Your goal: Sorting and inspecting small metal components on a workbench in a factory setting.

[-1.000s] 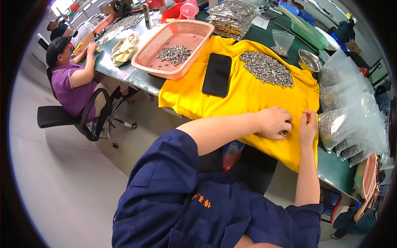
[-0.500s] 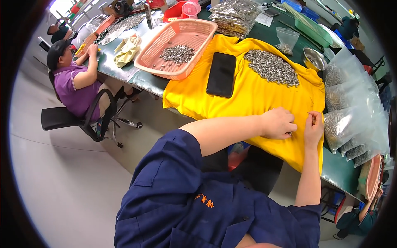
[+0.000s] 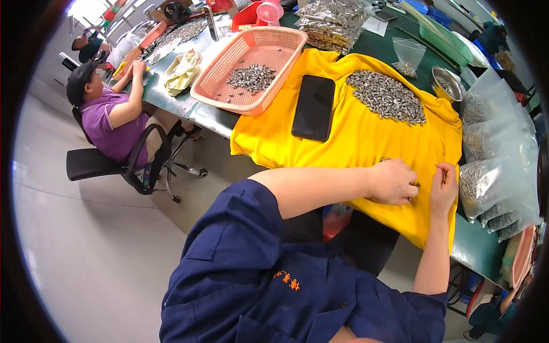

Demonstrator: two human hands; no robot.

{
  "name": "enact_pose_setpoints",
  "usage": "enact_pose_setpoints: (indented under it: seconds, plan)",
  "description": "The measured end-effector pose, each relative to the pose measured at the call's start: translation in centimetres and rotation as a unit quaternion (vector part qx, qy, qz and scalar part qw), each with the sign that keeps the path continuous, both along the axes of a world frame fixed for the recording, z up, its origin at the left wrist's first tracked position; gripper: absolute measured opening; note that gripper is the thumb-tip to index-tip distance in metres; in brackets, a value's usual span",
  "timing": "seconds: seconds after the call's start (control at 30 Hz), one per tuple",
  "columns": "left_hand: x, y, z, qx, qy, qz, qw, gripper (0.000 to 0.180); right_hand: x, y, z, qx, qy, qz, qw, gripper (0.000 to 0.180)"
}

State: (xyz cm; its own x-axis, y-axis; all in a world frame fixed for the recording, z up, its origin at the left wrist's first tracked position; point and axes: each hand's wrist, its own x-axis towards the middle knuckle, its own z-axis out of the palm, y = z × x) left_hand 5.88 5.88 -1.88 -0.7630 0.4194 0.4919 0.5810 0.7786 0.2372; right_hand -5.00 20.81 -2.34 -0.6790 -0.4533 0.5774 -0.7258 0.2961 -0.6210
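My left hand (image 3: 393,183) is closed over the near part of a yellow cloth (image 3: 269,143), its fingers curled round small metal parts that peep out at the fingertips. Close by on the right, my right hand (image 3: 444,188) is raised in a pinch, thumb against fingers; something tiny shows there, too small to name. Beyond both hands lies a pile of small silvery metal parts (image 3: 386,96), spread on the cloth. A black phone (image 3: 313,108) rests flat on the cloth, left of the pile.
A pink plastic basket (image 3: 209,91) with similar metal parts stands at the left. Filled clear bags (image 3: 480,183) line the right side, near a metal bowl (image 3: 446,83). More bags (image 3: 331,23) are stacked at the back. A co-worker (image 3: 114,108) sits at the far left.
The whole view has shifted slightly. Both my hands have come a little nearer to me over the cloth, still closed. A small metal part now shows behind my left hand.
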Motion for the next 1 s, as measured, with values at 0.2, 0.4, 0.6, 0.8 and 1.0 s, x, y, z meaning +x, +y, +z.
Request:
enact_pose_setpoints:
  seconds: [0.2, 0.4, 0.6, 0.8, 1.0]
  plan:
    - [-0.1, -0.1, 0.0, -0.002, -0.026, -0.014, 1.000, 0.019, 0.0, 0.2, 0.2, -0.012, -0.027, 0.012, 1.000, 0.007]
    - [-0.7, 0.2, 0.5, -0.019, -0.087, -0.009, 0.996, 0.021, 0.0, 0.5, -0.1, 0.000, -0.055, 0.016, 0.998, 0.007]
    - [-0.8, 0.0, 1.0, 0.030, -0.167, 0.038, 0.985, 0.023, 0.1, 0.7, 0.0, -0.013, -0.098, 0.030, 0.995, 0.007]
    - [-3.5, 0.7, 2.3, 0.045, -0.260, 0.115, 0.958, 0.030, -0.4, 1.6, -0.1, -0.036, -0.128, 0.030, 0.991, 0.007]
    - [-6.6, -1.1, 3.1, 0.217, -0.311, 0.167, 0.910, 0.033, -0.3, 0.0, 0.6, -0.095, -0.137, 0.037, 0.985, 0.004]
